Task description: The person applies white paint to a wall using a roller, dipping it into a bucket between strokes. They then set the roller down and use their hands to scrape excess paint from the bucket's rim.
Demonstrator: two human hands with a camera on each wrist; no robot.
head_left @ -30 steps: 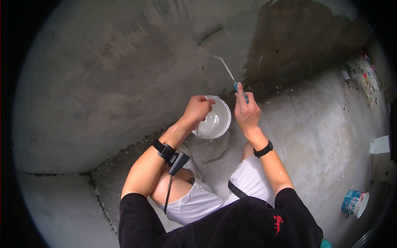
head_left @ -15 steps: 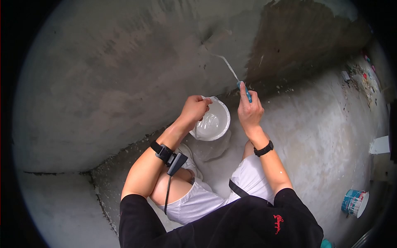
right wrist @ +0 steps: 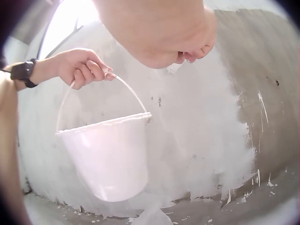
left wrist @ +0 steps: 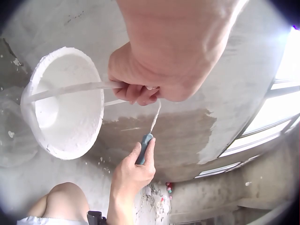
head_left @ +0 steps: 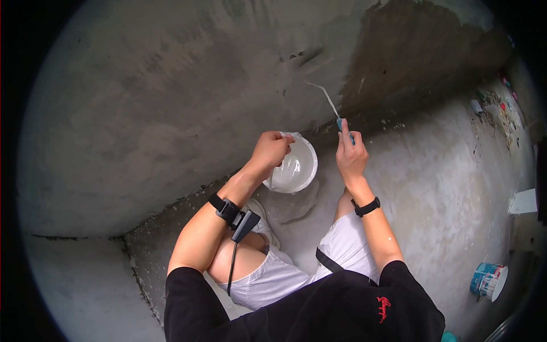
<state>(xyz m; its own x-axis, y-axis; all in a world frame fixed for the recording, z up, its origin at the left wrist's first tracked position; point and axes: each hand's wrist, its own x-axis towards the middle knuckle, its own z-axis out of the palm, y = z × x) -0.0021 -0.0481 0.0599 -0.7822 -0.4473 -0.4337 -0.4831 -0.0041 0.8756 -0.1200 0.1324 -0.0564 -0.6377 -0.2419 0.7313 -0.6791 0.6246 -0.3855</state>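
Note:
My left hand [head_left: 272, 151] grips the wire handle [right wrist: 129, 89] of a white bucket [right wrist: 110, 157], which hangs upright beneath it by the wall. White paint-like residue coats the bucket's inside and rim. In my right hand [head_left: 351, 155] is the blue handle [left wrist: 145, 147] of a paint roller, index finger laid along it. Its bent, white-smeared rod [head_left: 326, 96] reaches up to the wall [head_left: 228, 108], where the roller head [head_left: 317, 61] lies against the surface and blends with its grey. The right wrist view has the right hand [right wrist: 164, 33] at the top, its tool mostly hidden.
Right of the roller is a darker brown wall patch [head_left: 399, 51]. A crumpled translucent sheet [head_left: 292, 206] lies on the floor below the bucket. A blue-and-white bucket [head_left: 488, 280] stands at far right, with debris [head_left: 504, 114] farther back. Windows [left wrist: 262, 119] appear in the left wrist view.
My right hand and the paint roller have moved right and slightly down in the head view, the roller head passing along the wall. The left hand and bucket have stayed nearly still.

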